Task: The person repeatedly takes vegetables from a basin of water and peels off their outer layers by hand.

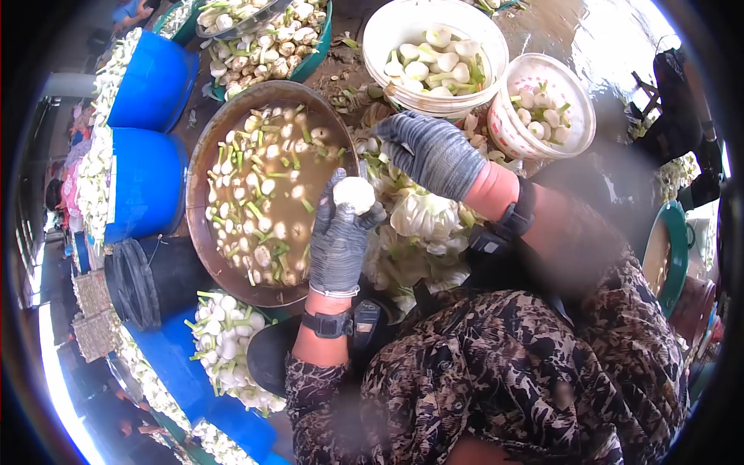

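Note:
My left hand (339, 248), in a grey glove, grips a white peeled garlic bulb (354, 194) between thumb and fingers, near the rim of a wide brown basin (203, 256). Murky water fills the basin, with many bulbs on green stems (252, 209) floating in it. My right hand (434, 155), gloved too, is up and to the right of the bulb, apart from it. Its fingers are closed and bent inward; what they hold, if anything, is hidden. Pale peeled-off skins and leaves (422, 217) lie heaped below my right hand.
A large white bucket (373, 39) and a smaller patterned bucket (583, 132), both with bulbs inside, stand beyond my right hand. Green tubs (322, 46) of bulbs stand at the back. Blue containers (147, 186) and a black bucket (151, 283) line the left.

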